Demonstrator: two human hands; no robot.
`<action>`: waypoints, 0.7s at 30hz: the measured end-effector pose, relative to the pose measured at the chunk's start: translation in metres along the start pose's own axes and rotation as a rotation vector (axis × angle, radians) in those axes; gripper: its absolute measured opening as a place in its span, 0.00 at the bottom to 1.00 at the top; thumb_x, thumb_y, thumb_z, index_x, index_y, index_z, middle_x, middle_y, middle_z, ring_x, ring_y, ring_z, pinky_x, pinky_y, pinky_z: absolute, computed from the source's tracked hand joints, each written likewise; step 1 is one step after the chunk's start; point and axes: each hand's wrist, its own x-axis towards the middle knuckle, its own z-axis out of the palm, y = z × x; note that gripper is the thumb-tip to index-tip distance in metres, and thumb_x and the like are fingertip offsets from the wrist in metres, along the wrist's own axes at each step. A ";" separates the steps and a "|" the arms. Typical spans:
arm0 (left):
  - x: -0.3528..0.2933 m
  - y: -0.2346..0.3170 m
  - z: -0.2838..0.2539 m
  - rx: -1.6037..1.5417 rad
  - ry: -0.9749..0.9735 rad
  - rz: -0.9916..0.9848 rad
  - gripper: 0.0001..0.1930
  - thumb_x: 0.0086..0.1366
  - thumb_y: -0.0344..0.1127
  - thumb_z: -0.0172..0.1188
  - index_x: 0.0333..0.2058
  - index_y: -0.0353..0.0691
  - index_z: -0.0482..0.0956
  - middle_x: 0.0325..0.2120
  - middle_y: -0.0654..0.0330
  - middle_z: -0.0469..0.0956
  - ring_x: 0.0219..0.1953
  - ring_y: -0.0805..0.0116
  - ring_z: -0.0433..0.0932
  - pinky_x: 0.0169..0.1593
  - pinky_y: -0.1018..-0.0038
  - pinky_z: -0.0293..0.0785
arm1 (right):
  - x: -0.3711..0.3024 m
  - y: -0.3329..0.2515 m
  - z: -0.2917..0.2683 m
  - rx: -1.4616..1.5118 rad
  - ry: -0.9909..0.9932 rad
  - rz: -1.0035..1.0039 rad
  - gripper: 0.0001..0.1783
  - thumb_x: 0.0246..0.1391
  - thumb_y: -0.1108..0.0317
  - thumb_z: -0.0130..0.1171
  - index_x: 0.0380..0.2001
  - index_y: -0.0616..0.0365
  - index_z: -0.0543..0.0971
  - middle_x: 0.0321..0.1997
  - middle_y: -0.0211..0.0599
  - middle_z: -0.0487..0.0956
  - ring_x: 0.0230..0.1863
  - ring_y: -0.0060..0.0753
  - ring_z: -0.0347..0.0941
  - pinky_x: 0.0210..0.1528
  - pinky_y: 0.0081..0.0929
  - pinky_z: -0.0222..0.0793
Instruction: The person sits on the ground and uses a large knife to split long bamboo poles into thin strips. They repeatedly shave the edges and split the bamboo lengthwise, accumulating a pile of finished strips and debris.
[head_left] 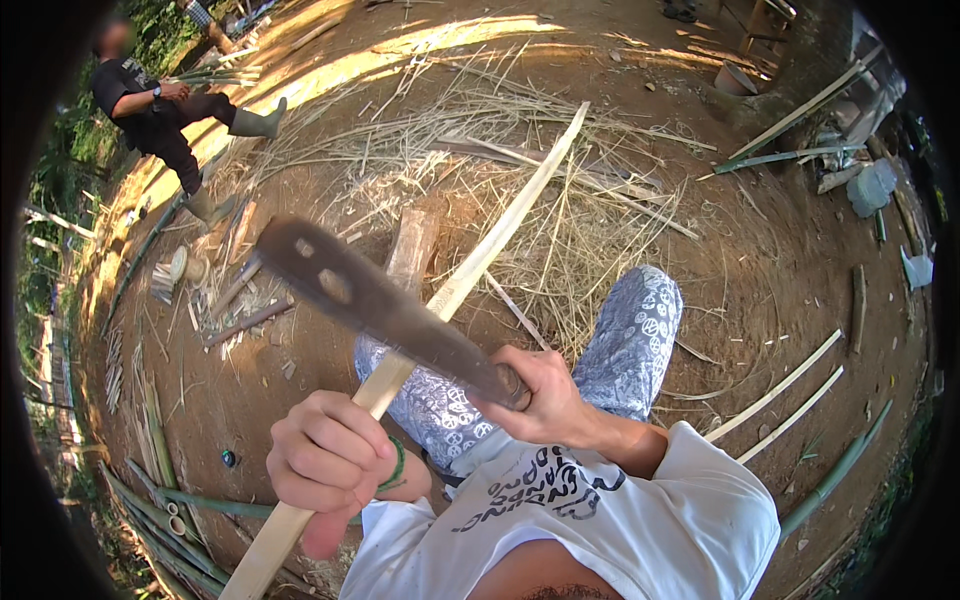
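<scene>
outdoor yard, bare dirt ground (800, 260), scattered straw (560, 200), low sunlight across far side.

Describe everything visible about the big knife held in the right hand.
The long, broad, dark grey metal blade looks worn and dull, with pale blotches near its squared-off tip. It runs diagonally from upper left down to the right hand, which is closed round its handle, mostly hidden. The blade is blurred. It crosses over the long pale split bamboo strip, which the left hand grips lower down; whether blade and strip touch cannot be told. Below lie patterned blue-grey trousers.
</scene>
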 end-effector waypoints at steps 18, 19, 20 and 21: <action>-0.010 -0.022 0.053 0.117 0.603 0.076 0.22 0.76 0.45 0.38 0.20 0.47 0.58 0.15 0.68 0.54 0.18 0.75 0.51 0.26 0.74 0.57 | 0.012 0.001 -0.025 -0.345 0.025 -0.001 0.15 0.39 0.72 0.66 0.33 0.65 0.77 0.21 0.48 0.77 0.22 0.51 0.78 0.26 0.39 0.72; -0.010 -0.021 0.050 0.111 0.581 0.076 0.22 0.76 0.45 0.39 0.20 0.47 0.58 0.15 0.68 0.54 0.17 0.75 0.51 0.26 0.73 0.58 | 0.013 0.008 -0.033 -0.336 0.039 0.108 0.15 0.39 0.71 0.66 0.32 0.65 0.77 0.21 0.48 0.77 0.21 0.50 0.78 0.26 0.39 0.72; -0.010 -0.019 0.047 0.106 0.560 0.075 0.21 0.75 0.45 0.40 0.20 0.47 0.59 0.15 0.69 0.54 0.17 0.75 0.51 0.26 0.73 0.58 | 0.016 0.012 -0.037 -0.326 0.053 0.217 0.14 0.39 0.71 0.66 0.32 0.65 0.77 0.20 0.47 0.77 0.21 0.49 0.77 0.26 0.38 0.72; -0.011 -0.019 0.046 0.107 0.559 0.078 0.21 0.75 0.45 0.41 0.20 0.47 0.59 0.14 0.68 0.55 0.17 0.75 0.51 0.26 0.73 0.58 | 0.017 0.008 -0.040 -0.275 0.029 0.266 0.15 0.39 0.70 0.67 0.32 0.64 0.77 0.18 0.46 0.76 0.19 0.47 0.77 0.25 0.38 0.72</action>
